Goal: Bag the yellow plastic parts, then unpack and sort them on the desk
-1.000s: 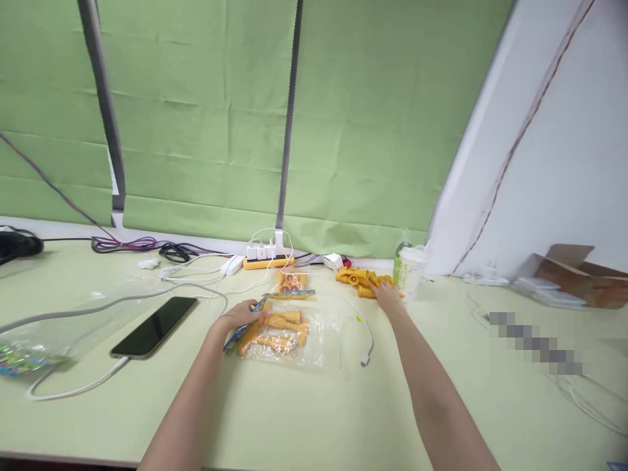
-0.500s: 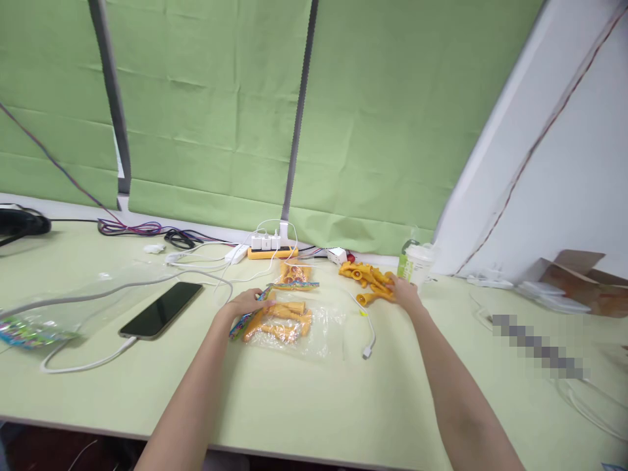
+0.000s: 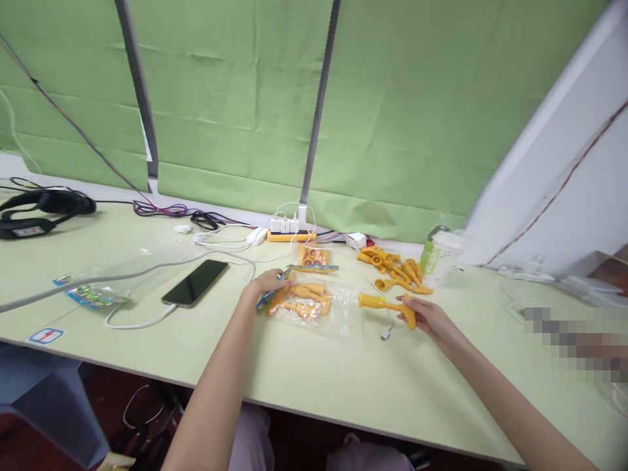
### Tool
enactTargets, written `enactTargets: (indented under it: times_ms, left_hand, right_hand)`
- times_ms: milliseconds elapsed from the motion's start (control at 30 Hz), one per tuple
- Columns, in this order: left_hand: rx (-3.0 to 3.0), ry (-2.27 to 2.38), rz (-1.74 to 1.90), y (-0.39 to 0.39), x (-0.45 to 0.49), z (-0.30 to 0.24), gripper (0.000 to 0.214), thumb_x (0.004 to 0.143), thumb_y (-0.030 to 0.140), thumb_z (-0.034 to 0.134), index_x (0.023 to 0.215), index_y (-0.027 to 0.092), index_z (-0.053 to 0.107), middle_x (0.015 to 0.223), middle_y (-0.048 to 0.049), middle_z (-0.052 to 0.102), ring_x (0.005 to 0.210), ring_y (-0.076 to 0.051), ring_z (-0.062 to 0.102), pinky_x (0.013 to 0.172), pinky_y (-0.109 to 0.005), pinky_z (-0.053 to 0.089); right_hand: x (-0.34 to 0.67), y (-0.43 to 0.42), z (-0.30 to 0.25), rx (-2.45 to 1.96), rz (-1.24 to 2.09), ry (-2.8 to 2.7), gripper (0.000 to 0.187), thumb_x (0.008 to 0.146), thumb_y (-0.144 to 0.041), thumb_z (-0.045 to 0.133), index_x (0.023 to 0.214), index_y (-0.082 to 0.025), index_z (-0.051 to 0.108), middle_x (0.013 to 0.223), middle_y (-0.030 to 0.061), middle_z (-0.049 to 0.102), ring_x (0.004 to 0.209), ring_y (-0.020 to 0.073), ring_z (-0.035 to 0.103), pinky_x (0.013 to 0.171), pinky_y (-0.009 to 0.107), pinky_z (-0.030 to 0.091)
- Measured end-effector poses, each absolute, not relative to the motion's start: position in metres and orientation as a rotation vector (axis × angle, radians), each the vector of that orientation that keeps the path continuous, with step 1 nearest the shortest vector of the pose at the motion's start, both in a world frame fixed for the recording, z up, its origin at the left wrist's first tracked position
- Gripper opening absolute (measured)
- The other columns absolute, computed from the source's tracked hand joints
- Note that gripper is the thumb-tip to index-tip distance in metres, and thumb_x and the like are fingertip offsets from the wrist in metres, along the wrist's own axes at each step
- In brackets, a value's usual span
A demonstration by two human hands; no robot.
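Note:
My right hand (image 3: 428, 316) is closed on a yellow plastic piece (image 3: 375, 301), a thin stem with a wider hollow-looking end pointing left and a bent end at my fingers. The piece is held above the table, right of the clear plastic bag (image 3: 338, 314). My left hand (image 3: 269, 282) is closed on the bag's colourful printed edge. Inside this bag lie several similar yellow pieces (image 3: 307, 307). Behind it is a second bag of yellow pieces (image 3: 314, 254). A loose pile of yellow pieces (image 3: 390, 261) lies beyond my right hand.
A phone (image 3: 195, 283) on a white cable lies at left, near an opened clear bag (image 3: 98, 294). At the back is a power strip (image 3: 289, 235) with chargers. A paper cup (image 3: 445, 252) stands right of the pile; a black headset (image 3: 44, 209) sits far left.
My right hand has drawn back from the pile toward me, bringing one yellow piece with it. My left hand stays on the bag's edge. The camera view has shifted.

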State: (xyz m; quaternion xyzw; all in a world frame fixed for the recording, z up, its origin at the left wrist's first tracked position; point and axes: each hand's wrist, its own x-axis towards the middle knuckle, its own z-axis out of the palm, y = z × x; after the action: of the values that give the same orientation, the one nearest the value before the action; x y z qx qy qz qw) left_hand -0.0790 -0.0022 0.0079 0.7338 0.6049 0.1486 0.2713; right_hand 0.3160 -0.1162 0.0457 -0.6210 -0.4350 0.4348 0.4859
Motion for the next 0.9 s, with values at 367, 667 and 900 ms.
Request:
enactTargets:
  times_ms: [367, 667, 900]
  left_hand:
    - [1.959, 1.620, 0.393, -0.007, -0.078, 0.011, 0.078, 0.062, 0.076, 0.049, 0.111, 0.016, 0.058, 0.127, -0.0152, 0.057, 0.111, -0.030, 0.057, 0.091, -0.032, 0.043]
    - [1.978, 1.567, 0.415, -0.006, -0.079, 0.009, 0.069, 0.066, 0.072, 0.050, 0.105, 0.016, 0.058, 0.117, -0.0137, 0.062, 0.104, -0.027, 0.060, 0.084, -0.031, 0.047]
    - [1.832, 1.582, 0.439, -0.006, -0.079, 0.009, 0.067, 0.063, 0.070, 0.058, 0.104, 0.018, 0.057, 0.115, -0.0117, 0.062, 0.092, -0.024, 0.064, 0.063, -0.024, 0.050]
  right_hand:
    - [0.218, -0.104, 0.023, -1.328, 1.359, -0.884, 0.019, 0.077, -0.013, 0.063, 0.092, -0.019, 0.054, 0.066, 0.0012, 0.066, 0.065, 0.0173, 0.070, 0.066, 0.027, 0.060]
    - [0.206, -0.097, 0.010, -1.268, 1.325, -0.866, 0.020, 0.072, -0.015, 0.067, 0.085, -0.020, 0.052, 0.068, 0.0000, 0.066, 0.065, 0.0148, 0.069, 0.069, 0.025, 0.059]
    - [0.200, -0.098, 0.018, -1.393, 1.222, -1.129, 0.020, 0.074, -0.020, 0.064, 0.088, -0.021, 0.049, 0.055, -0.0052, 0.061, 0.052, 0.0138, 0.065, 0.057, 0.024, 0.055]
